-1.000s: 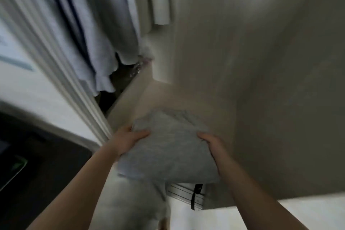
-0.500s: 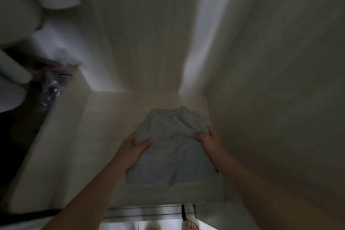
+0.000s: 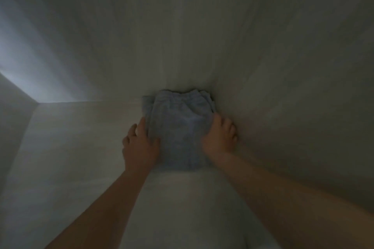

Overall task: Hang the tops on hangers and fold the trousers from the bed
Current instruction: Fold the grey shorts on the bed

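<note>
Folded grey trousers (image 3: 180, 127) lie flat on a pale wardrobe shelf (image 3: 81, 137), pushed into its back right corner. My left hand (image 3: 139, 143) rests against the bundle's left edge, fingers stretched forward and thumb on the fabric. My right hand (image 3: 220, 137) lies on the bundle's right edge, between the cloth and the side wall, with its fingers spread loosely. Neither hand lifts the trousers. No tops or hangers are in view.
The compartment's back wall (image 3: 162, 36) rises just behind the trousers and its right side wall (image 3: 293, 97) stands close to my right hand. Bare shelf stretches left to the left side wall (image 3: 14, 107). The light is dim.
Both hands carried the trousers forward and set them down deep in the shelf's back right corner. Their grip on the bundle has loosened. The view moved into the compartment.
</note>
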`<state>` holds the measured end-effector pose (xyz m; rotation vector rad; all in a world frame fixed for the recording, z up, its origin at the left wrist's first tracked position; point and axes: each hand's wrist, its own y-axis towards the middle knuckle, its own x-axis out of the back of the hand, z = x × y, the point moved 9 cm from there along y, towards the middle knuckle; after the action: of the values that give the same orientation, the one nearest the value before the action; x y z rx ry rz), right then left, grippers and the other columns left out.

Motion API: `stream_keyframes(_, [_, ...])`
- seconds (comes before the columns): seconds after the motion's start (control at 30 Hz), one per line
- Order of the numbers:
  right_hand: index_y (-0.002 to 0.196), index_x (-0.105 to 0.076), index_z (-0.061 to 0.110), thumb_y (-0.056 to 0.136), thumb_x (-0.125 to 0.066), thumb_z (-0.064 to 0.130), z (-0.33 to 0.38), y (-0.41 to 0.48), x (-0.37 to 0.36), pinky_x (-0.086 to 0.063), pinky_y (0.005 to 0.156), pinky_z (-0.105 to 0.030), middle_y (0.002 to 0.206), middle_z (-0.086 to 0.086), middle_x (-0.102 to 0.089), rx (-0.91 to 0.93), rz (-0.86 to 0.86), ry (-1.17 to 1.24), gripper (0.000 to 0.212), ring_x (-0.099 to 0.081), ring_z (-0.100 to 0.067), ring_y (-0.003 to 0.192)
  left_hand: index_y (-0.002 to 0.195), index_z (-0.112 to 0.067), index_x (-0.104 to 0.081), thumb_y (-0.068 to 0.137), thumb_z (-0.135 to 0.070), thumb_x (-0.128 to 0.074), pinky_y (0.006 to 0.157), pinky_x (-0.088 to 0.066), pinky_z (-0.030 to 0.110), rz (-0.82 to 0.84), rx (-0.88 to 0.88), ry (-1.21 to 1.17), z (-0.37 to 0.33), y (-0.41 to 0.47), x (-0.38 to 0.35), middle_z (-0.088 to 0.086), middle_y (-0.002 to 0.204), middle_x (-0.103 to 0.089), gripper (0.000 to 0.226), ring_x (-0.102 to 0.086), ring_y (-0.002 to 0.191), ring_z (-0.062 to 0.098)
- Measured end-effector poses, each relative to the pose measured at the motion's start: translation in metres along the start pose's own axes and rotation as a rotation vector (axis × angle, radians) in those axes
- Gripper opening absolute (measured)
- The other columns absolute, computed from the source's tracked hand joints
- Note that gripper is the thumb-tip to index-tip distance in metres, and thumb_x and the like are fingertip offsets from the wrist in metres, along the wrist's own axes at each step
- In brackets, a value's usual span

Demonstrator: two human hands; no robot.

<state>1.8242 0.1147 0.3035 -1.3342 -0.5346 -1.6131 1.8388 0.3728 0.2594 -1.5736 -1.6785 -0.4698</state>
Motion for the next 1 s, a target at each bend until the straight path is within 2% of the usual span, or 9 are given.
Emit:
stream_keyframes(0.07, [0.154, -0.021, 0.037, 0.095, -0.052, 0.033, 0.007, -0.007, -0.023, -0.023, 0.114, -0.053, 0.164, -0.006, -0.009, 0.112, 0.033, -0.171, 0.067, -0.015, -0.034, 0.147, 0.157, -0.030, -0.031, 0.092, -0.039, -0.062, 0.109, -0.033, 0.058, -0.059, -0.135, 0.163, -0.007, -0.010, -0.010, 0.013, 0.165, -0.021, 0.072, -0.026, 0.145, 0.043])
stream_keyframes(0.13, [0.156, -0.014, 0.043, 0.100, -0.045, 0.037, 0.005, -0.008, -0.049, -0.016, 0.118, -0.057, 0.168, -0.001, 0.004, 0.186, 0.137, -0.248, 0.064, -0.002, -0.033, 0.152, 0.157, -0.035, -0.030, 0.095, -0.044, -0.057, 0.114, -0.028, 0.054, 0.006, -0.263, 0.286, -0.013, -0.018, -0.034, 0.008, 0.169, -0.011, 0.068, -0.016, 0.151, 0.038])
stream_keyframes(0.23, [0.157, -0.015, 0.043, 0.102, -0.039, 0.045, -0.011, -0.003, -0.077, -0.012, 0.121, -0.052, 0.169, -0.001, 0.003, 0.180, 0.304, -0.236, 0.060, -0.001, -0.031, 0.154, 0.158, -0.043, -0.018, 0.100, -0.057, -0.041, 0.121, -0.019, 0.049, 0.169, -0.288, 0.417, -0.001, -0.015, -0.066, 0.003, 0.170, 0.007, 0.064, -0.001, 0.156, 0.030])
stream_keyframes(0.33, [0.157, -0.013, 0.043, 0.102, -0.037, 0.051, -0.023, -0.001, -0.093, -0.013, 0.123, -0.051, 0.169, 0.000, 0.006, 0.211, 0.411, -0.219, 0.061, -0.003, -0.030, 0.154, 0.159, -0.045, -0.008, 0.100, -0.061, -0.036, 0.122, -0.016, 0.053, 0.258, -0.257, 0.449, 0.015, -0.010, -0.081, -0.002, 0.169, 0.014, 0.067, 0.005, 0.156, 0.026])
stream_keyframes(0.47, [0.157, -0.011, 0.042, 0.099, -0.039, 0.055, -0.030, 0.001, -0.096, -0.012, 0.122, -0.054, 0.168, 0.001, 0.008, 0.236, 0.424, -0.269, 0.066, -0.001, -0.030, 0.154, 0.159, -0.045, -0.008, 0.099, -0.061, -0.040, 0.122, -0.013, 0.056, 0.291, -0.245, 0.469, 0.016, -0.013, -0.084, -0.004, 0.169, 0.015, 0.070, 0.007, 0.156, 0.027])
stream_keyframes(0.67, [0.159, -0.013, 0.036, 0.100, -0.039, 0.052, -0.029, -0.031, -0.080, -0.012, 0.121, -0.055, 0.169, -0.001, -0.001, 0.220, 0.474, -0.302, 0.067, -0.004, -0.030, 0.154, 0.158, -0.041, -0.018, 0.098, -0.060, -0.043, 0.122, -0.016, 0.055, 0.294, -0.245, 0.480, 0.008, -0.058, -0.059, -0.002, 0.170, 0.006, 0.067, 0.001, 0.156, 0.029])
stream_keyframes(0.83, [0.159, -0.015, 0.032, 0.102, -0.039, 0.047, -0.014, -0.098, -0.049, -0.012, 0.122, -0.056, 0.169, -0.004, -0.004, 0.331, 0.387, -0.281, 0.064, -0.004, -0.029, 0.154, 0.160, -0.039, -0.006, 0.099, -0.063, -0.036, 0.123, -0.014, 0.052, 0.248, -0.292, 0.551, 0.007, -0.129, -0.009, -0.001, 0.170, 0.010, 0.072, 0.003, 0.156, 0.030])
stream_keyframes(1.0, [0.158, -0.015, 0.036, 0.103, -0.037, 0.049, 0.015, -0.188, -0.013, -0.003, 0.121, -0.056, 0.169, 0.000, 0.001, 0.465, 0.246, -0.249, 0.061, -0.003, -0.028, 0.153, 0.161, -0.036, -0.011, 0.100, -0.063, -0.035, 0.122, -0.009, 0.055, 0.133, -0.364, 0.551, 0.010, -0.191, 0.065, 0.000, 0.170, 0.008, 0.071, 0.005, 0.156, 0.031])
